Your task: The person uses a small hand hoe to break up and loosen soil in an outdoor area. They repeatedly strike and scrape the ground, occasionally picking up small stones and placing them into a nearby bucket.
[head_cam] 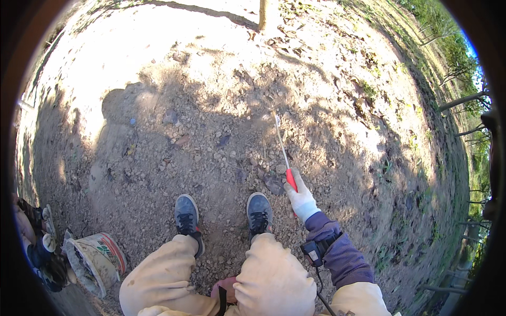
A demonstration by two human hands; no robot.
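Note:
My right hand [301, 199], in a white glove, is closed around the red handle [291, 180] of a hand tool. The tool's thin metal shaft [282, 146] points away from me. Its far end is blurred at the ground, so its shape cannot be made out. Stony, crumbly soil [205, 158] lies beneath it, with dry leaves here and there. A dark dry leaf [273, 184] rests just left of the handle. My left hand is out of view. My two blue-grey shoes [259, 209] stand on the soil, below my bent knees in beige trousers.
A dirty white bucket [99, 252] with printed writing leans on its side at lower left. Beside it, part of another person [41, 249] shows at the rim. A tree trunk [268, 15] rises ahead. A small black device [313, 252] with a cable is strapped to my right forearm.

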